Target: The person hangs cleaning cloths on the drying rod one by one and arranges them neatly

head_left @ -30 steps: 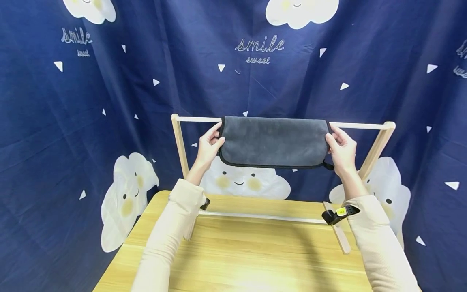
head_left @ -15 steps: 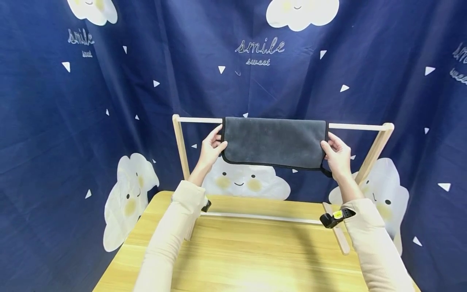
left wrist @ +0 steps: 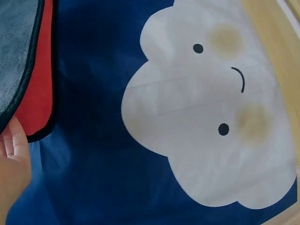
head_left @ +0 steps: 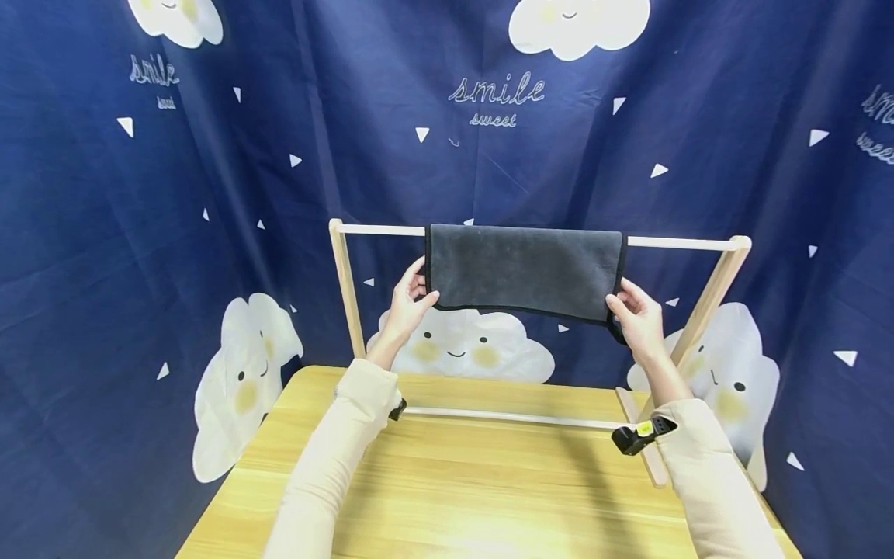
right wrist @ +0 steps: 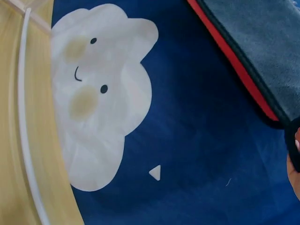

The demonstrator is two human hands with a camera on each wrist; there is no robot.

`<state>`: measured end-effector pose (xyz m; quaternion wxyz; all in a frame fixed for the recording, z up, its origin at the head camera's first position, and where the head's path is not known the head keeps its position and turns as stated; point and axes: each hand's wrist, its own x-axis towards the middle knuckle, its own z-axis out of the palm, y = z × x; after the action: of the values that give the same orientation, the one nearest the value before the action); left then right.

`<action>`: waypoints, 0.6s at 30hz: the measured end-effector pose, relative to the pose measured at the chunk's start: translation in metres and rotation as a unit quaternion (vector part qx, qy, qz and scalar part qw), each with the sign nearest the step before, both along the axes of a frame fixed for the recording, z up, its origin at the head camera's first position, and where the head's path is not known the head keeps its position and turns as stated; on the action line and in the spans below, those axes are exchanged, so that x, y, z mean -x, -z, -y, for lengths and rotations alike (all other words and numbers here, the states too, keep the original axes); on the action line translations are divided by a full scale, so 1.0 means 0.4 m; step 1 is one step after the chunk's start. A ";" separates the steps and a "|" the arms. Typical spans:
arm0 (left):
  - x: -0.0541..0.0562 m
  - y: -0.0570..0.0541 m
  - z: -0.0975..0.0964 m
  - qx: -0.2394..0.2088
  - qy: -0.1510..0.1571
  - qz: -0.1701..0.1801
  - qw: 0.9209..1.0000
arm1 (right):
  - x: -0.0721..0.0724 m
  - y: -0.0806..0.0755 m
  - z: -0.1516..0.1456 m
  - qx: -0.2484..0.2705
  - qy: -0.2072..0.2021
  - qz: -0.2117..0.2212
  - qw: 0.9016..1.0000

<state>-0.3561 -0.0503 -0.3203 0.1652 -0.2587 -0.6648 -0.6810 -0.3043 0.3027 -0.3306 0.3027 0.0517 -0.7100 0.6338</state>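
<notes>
A grey towel [head_left: 524, 268] with black edging hangs folded over the top bar of a wooden rack [head_left: 680, 243]. Its red back layer [left wrist: 43, 103] shows behind the grey front in both wrist views. My left hand [head_left: 408, 304] pinches the towel's left edge near the lower corner, thumb in front. On the other side, my right hand [head_left: 641, 320] pinches the lower right corner, where a black loop [head_left: 616, 329] dangles. The right wrist view catches only a sliver of the right hand [right wrist: 293, 176] at its edge.
The rack stands on a wooden table [head_left: 489, 481], with a white lower bar [head_left: 517, 418] near the tabletop. A dark blue curtain [head_left: 391, 178] printed with clouds and triangles surrounds the table at the back and sides.
Both hands have slid down the towel's side edges towards its lower corners. The right hand has also come inward a little. The towel stays over the bar.
</notes>
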 end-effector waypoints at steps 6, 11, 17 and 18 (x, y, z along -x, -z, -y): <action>0.042 0.062 0.005 -0.008 -0.007 0.039 0.999 | -0.005 0.030 -0.010 -0.006 -0.006 0.010 1.000; 0.046 0.102 0.012 -0.004 -0.006 0.055 0.998 | -0.031 0.043 -0.006 -0.009 -0.015 0.015 1.000; 0.030 0.129 0.029 0.004 0.011 0.070 0.997 | -0.054 0.073 -0.015 -0.001 -0.042 0.023 0.999; 0.022 0.130 0.033 0.008 0.017 0.071 0.997 | -0.053 0.085 -0.021 -0.004 -0.048 0.025 0.999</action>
<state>-0.3647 -0.0637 -0.3723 0.1040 -0.2220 -0.6758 -0.6951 -0.2829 0.3111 -0.3647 0.2540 0.0708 -0.7168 0.6455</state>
